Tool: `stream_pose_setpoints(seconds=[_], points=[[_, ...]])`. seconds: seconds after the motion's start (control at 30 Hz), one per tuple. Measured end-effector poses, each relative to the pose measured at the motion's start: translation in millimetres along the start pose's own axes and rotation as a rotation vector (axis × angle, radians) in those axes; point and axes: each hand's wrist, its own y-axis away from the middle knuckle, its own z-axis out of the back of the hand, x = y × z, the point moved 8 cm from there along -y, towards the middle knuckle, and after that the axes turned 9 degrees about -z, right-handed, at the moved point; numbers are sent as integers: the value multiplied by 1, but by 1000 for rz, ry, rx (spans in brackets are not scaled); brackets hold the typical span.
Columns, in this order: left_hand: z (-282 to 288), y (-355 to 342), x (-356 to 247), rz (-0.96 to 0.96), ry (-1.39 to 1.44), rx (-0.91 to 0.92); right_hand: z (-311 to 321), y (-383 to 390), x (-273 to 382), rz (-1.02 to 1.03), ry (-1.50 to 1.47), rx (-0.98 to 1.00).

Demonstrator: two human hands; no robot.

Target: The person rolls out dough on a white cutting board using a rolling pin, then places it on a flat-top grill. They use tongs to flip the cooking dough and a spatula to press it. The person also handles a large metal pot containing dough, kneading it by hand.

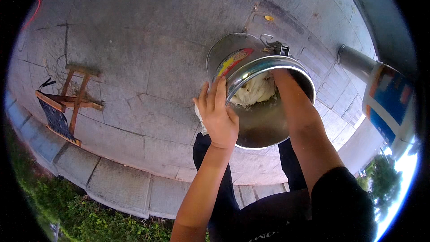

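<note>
A shiny metal barrel with a wide mouth stands between my legs, tilted so that its opening faces me. Pale, dough-like stuff lies inside it, with small crumbs along its edge. My left hand holds the rim on the left, its fingers stretched along the outer wall and the thumb by the opening. My right forearm reaches down into the barrel. Of my right hand only the part near the wrist shows, beside the pale mass; its fingers are hidden. A metal clasp sits on the barrel's far side.
A folding wooden stool with a dark woven seat stands on the paving at left. Stone kerb blocks border green plants. At right are a grey pipe and a blue and white panel. A yellow leaf lies beyond the barrel.
</note>
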Motion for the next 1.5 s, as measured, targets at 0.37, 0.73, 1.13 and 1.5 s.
stream_pose_setpoints(seconds=[0.37, 0.73, 1.13, 1.5], points=[[-7, 13, 9, 14, -27, -20, -101, 183, 91, -263, 185, 237], [-15, -8, -9, -65, 7, 55, -174, -40, 20, 57, 199, -460], [-3, 0, -3, -207, -81, -91, -11, 142, 54, 74, -65, -667], [-6, 1, 1, -57, 46, 21, -18, 35, 59, -28, -46, 314]])
